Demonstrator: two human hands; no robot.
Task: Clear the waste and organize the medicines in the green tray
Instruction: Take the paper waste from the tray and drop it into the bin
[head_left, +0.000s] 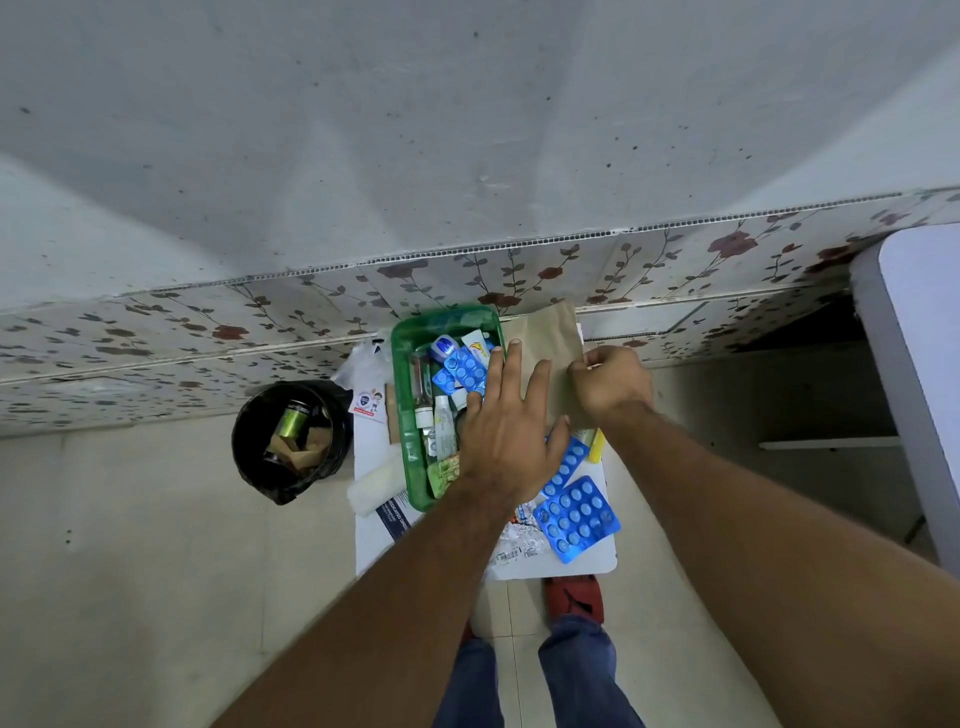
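Crowding a small white table (561, 566) (tiled floor, floral wall): left hand (506, 421) spread, right hand (613, 387) pinching brown paper bag (545, 343).

Green tray (402, 410), blue blister packs (576, 517), floral tiles (519, 275)

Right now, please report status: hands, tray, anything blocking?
Left hand open, flat over brown bag. Right hand pinching bag's edge. Green tray part filled; blue strips outside it. Bag in the way.
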